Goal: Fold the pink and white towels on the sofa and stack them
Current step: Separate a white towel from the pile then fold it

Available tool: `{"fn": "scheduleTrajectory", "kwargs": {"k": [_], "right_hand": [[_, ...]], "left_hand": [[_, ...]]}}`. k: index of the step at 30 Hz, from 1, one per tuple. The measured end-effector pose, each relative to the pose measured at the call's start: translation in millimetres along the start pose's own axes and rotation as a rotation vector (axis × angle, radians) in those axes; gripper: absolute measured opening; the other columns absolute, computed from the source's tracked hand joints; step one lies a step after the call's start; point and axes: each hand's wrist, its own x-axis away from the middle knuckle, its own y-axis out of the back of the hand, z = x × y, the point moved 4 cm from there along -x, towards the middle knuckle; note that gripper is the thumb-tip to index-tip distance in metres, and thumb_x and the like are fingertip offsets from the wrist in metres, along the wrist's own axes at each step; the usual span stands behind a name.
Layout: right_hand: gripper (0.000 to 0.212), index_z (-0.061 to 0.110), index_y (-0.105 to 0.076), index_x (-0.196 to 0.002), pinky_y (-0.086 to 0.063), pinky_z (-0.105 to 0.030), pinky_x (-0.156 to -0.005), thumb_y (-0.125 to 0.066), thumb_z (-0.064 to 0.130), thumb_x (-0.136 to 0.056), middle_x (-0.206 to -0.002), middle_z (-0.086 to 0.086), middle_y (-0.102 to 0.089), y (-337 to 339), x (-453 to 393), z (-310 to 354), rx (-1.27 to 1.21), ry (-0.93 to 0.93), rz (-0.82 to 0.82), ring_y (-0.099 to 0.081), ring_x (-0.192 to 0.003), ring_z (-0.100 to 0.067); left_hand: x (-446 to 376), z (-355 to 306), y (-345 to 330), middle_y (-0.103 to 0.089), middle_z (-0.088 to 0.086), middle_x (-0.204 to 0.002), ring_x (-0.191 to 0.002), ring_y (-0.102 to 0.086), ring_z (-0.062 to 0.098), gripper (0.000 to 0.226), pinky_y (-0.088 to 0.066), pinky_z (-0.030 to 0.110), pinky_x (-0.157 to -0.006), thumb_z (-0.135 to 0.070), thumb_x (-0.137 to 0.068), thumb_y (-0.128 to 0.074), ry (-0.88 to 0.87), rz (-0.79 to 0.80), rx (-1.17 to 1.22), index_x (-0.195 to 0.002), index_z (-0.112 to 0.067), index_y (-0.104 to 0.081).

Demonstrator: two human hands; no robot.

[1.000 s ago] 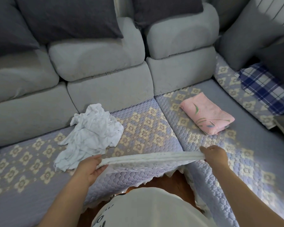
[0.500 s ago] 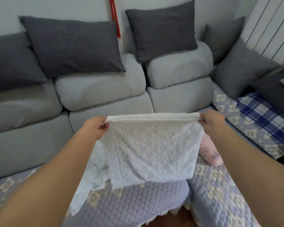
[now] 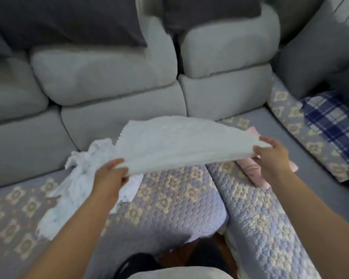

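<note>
A white embossed towel (image 3: 175, 143) billows out flat above the sofa seat (image 3: 169, 208), its far edge lifted toward the backrest. My left hand (image 3: 111, 174) grips its near left corner and my right hand (image 3: 270, 156) grips its near right corner. Behind my left arm lies a second white towel (image 3: 77, 182), crumpled on the seat. A folded pink towel (image 3: 252, 172) rests on the right seat, mostly hidden by the held towel and my right hand.
The seats wear a lilac quilted cover with flower patches (image 3: 260, 228). Grey back cushions (image 3: 109, 77) and dark pillows line the back. A blue plaid cloth (image 3: 330, 121) lies at the right corner. Floor shows between the seats at the bottom.
The towel hung down from my raised hands half a second ago; now my hands are lower and the towel is swung forward, spread nearly level over the seat. The view has tilted down.
</note>
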Motion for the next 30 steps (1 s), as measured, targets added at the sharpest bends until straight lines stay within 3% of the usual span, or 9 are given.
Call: {"fn": "scheduleTrajectory", "kwargs": {"k": [3, 11, 15, 17, 19, 22, 25, 28, 30], "right_hand": [[0.043, 0.015, -0.062, -0.12, -0.053, -0.038, -0.064, -0.061, -0.012, -0.085, -0.092, -0.011, -0.06, 29.4, -31.8, -88.6, 0.127, -0.131, -0.06, -0.058, -0.073, -0.027], [0.058, 0.023, -0.059, -0.112, -0.045, -0.034, -0.056, -0.059, -0.019, -0.072, -0.092, -0.016, -0.063, 95.2, -160.9, -352.9, 0.432, -0.436, -0.199, -0.056, -0.067, -0.025], [0.058, 0.018, -0.059, -0.119, -0.05, -0.037, -0.061, -0.063, -0.018, -0.073, -0.086, -0.011, -0.063, 123.7, -165.3, -382.0, 0.528, -0.511, -0.212, -0.059, -0.069, -0.027], [0.056, 0.016, -0.059, -0.12, -0.049, -0.035, -0.06, -0.062, -0.015, -0.074, -0.087, -0.011, -0.064, 132.9, -157.2, -373.2, 0.604, -0.521, -0.22, -0.057, -0.065, -0.027], [0.055, 0.019, -0.056, -0.124, -0.054, -0.041, -0.077, -0.058, -0.006, -0.075, -0.108, -0.014, -0.065, 131.1, -152.2, -354.8, 0.846, -0.474, -0.231, -0.062, -0.084, -0.033], [0.06, 0.019, -0.051, -0.132, -0.04, -0.05, -0.104, -0.055, -0.001, -0.076, -0.138, -0.017, -0.045, 80.4, -138.6, -320.7, 1.156, -0.226, -0.079, -0.044, -0.126, -0.039], [0.058, 0.021, -0.049, -0.135, -0.049, -0.042, -0.09, -0.049, -0.003, -0.083, -0.142, -0.009, -0.038, -11.5, -116.2, -312.3, 1.088, -0.026, 0.252, -0.048, -0.117, -0.03], [0.051, 0.026, -0.048, -0.135, -0.047, -0.032, -0.077, -0.049, 0.004, -0.089, -0.143, -0.001, -0.037, -88.6, -96.7, -330.5, 1.058, 0.075, 0.531, -0.052, -0.108, -0.018], [0.046, 0.027, -0.049, -0.134, -0.045, -0.03, -0.079, -0.051, 0.007, -0.092, -0.14, 0.0, -0.04, -123.7, -85.8, -344.2, 1.07, 0.097, 0.601, -0.054, -0.115, -0.019]], "left_hand": [[-1.6, 101.5, -5.0, -0.067, 0.01, -0.089, -0.073, -0.059, 0.021, 0.023, -0.047, 0.032, -0.066, 0.001, -0.091, -0.061, 0.163, -0.045, -0.075, -0.106, -0.015, -0.07], [-43.3, 374.4, -55.0, -0.068, 0.005, -0.102, -0.078, -0.063, 0.02, 0.034, -0.051, 0.029, -0.065, 0.003, -0.09, -0.059, 0.322, -0.197, -0.426, -0.097, -0.029, -0.069], [-25.4, 409.9, -54.2, -0.068, 0.007, -0.111, -0.093, -0.068, 0.027, 0.024, -0.056, 0.045, -0.087, -0.012, -0.09, -0.059, 0.352, -0.161, -0.625, -0.099, -0.033, -0.068], [-14.3, 406.7, -52.6, -0.066, 0.012, -0.123, -0.105, -0.065, 0.026, 0.031, -0.05, 0.036, -0.093, -0.017, -0.095, -0.053, 0.332, 0.011, -0.927, -0.123, -0.022, -0.064], [-12.6, 386.5, -47.8, -0.058, 0.015, -0.126, -0.109, -0.061, 0.028, 0.038, -0.046, 0.035, -0.089, -0.019, -0.099, -0.051, 0.314, 0.058, -1.166, -0.137, -0.015, -0.053], [-43.1, 328.0, -41.6, -0.053, 0.017, -0.123, -0.104, -0.061, 0.036, 0.043, -0.05, 0.046, -0.084, -0.022, -0.094, -0.058, 0.055, -0.002, -1.424, -0.136, -0.015, -0.052], [-110.8, 278.7, -49.8, -0.056, 0.019, -0.134, -0.119, -0.056, 0.043, 0.053, -0.049, 0.056, -0.094, -0.02, -0.08, -0.072, -0.487, 0.059, -1.709, -0.132, -0.014, -0.06], [-180.2, 243.5, -67.1, -0.035, 0.017, -0.159, -0.148, -0.024, 0.045, 0.06, -0.018, 0.068, -0.115, -0.026, -0.087, -0.06, -0.791, 0.178, -1.931, -0.146, -0.021, -0.049], [-223.3, 234.3, -67.4, -0.015, 0.013, -0.166, -0.152, -0.004, 0.045, 0.066, 0.0, 0.073, -0.115, -0.039, -0.093, -0.054, -0.784, 0.217, -2.107, -0.155, -0.028, -0.033]]}}
